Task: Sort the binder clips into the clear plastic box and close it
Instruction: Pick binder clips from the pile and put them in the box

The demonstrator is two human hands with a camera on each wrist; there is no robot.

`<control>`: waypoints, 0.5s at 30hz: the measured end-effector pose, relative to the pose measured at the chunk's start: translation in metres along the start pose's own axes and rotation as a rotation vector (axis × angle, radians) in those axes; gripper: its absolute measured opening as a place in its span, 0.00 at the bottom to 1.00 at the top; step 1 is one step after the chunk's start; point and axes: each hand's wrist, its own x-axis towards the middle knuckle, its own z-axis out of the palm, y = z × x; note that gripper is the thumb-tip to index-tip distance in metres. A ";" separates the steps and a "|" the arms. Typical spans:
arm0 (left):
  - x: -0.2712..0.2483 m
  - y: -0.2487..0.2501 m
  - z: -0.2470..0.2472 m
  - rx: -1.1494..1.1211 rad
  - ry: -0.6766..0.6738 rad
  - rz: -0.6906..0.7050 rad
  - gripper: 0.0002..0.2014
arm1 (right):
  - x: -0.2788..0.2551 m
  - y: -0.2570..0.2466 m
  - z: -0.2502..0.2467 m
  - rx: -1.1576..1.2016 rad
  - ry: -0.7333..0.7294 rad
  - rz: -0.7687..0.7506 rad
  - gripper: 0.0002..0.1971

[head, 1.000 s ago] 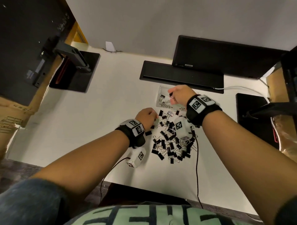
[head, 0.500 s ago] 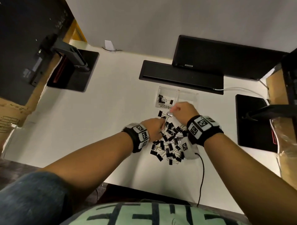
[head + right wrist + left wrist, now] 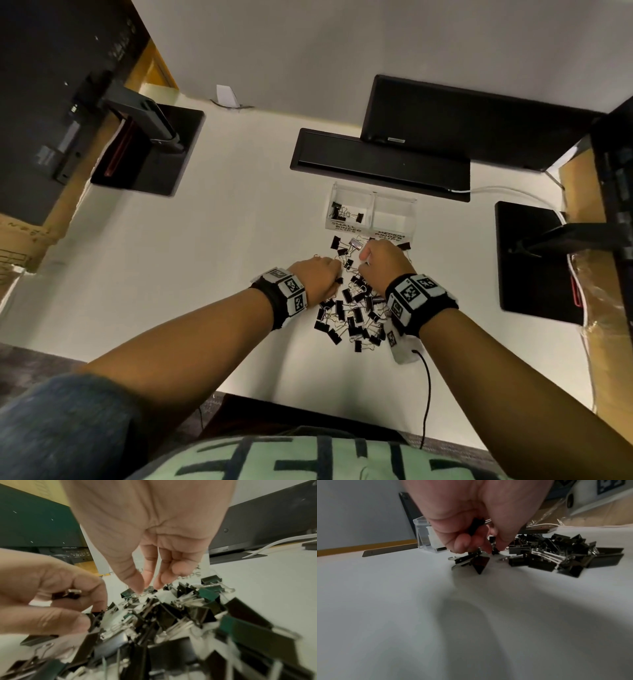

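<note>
Binder clips (image 3: pixel 352 311), black with silver handles, pinched by both hands.

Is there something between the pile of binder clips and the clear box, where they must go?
Nothing visible blocks it. The clear plastic box stands open beyond the pile of binder clips, only loose clips between. The left hand already pinches clips; the right hand reaches into the pile.

The clear plastic box with two parts (image 3: pixel 371 219) has words on its front. The left part says "SMALL BINDER CLIPS". The right part says "MEDIUM BINDER CLIPS", a bit blurry.
</note>
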 end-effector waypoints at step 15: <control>-0.003 0.011 0.000 -0.002 0.017 -0.088 0.19 | 0.003 -0.015 0.015 0.045 -0.011 0.064 0.05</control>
